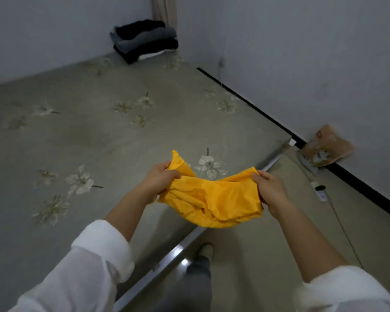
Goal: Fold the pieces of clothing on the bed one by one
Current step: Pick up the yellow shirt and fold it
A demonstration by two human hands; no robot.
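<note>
A bright yellow garment (212,199) hangs bunched between both hands, above the bed's near right edge. My left hand (160,180) grips its left end, with a corner of the cloth sticking up past the fingers. My right hand (271,188) grips its right end. The cloth sags in the middle and its lower part is crumpled. Both sleeves are white and pushed up the forearms. At the bed's far corner stands a stack of folded dark clothes (144,40), black and grey, against the wall.
The bed (88,136) has a grey-green floral sheet and a metal side rail (167,260). To its right is floor with a brown paper bag (327,146), a power strip and cable (320,192). A pink bit shows at the far left edge.
</note>
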